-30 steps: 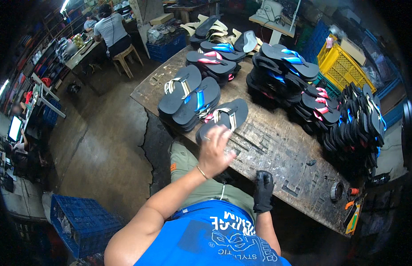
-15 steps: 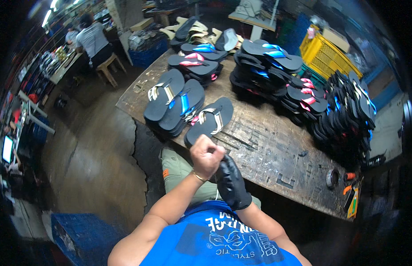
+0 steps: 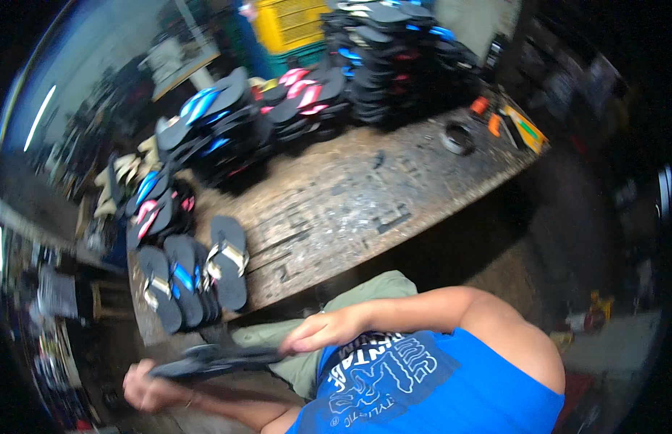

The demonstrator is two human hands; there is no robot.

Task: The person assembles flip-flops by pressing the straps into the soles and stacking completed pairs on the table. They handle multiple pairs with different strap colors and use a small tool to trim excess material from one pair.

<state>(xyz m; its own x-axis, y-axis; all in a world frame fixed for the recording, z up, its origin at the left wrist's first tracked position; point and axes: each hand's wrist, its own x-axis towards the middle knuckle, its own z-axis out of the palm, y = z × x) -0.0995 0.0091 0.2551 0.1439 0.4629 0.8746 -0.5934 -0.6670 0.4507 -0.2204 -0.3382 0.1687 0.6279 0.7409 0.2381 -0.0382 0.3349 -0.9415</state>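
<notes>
A dark, stretched shape, apparently a black glove (image 3: 234, 362), spans the gap between my two hands, blurred by motion, beyond the table's near left edge. My left hand (image 3: 156, 389) grips its far left end, fingers curled round it. Its other end is pinched in the bare fingers of my right hand (image 3: 323, 331), in front of my blue shirt. On the table's left corner lies a black flip-flop (image 3: 229, 262) with a cream strap. Beside it is a stack of flip-flops (image 3: 182, 278) with blue and cream straps.
The worn wooden table (image 3: 336, 195) carries a tape roll (image 3: 457, 137) and orange-handled tools (image 3: 493, 124) at its right end. Stacked flip-flops (image 3: 213, 119) line its far side, with a tall black pile (image 3: 379, 79) farther right. Behind them stands a yellow crate (image 3: 291, 25).
My view has turned to the right. The black glove has come off my right hand and now stretches between both hands, which have moved apart to the left of the table's front.
</notes>
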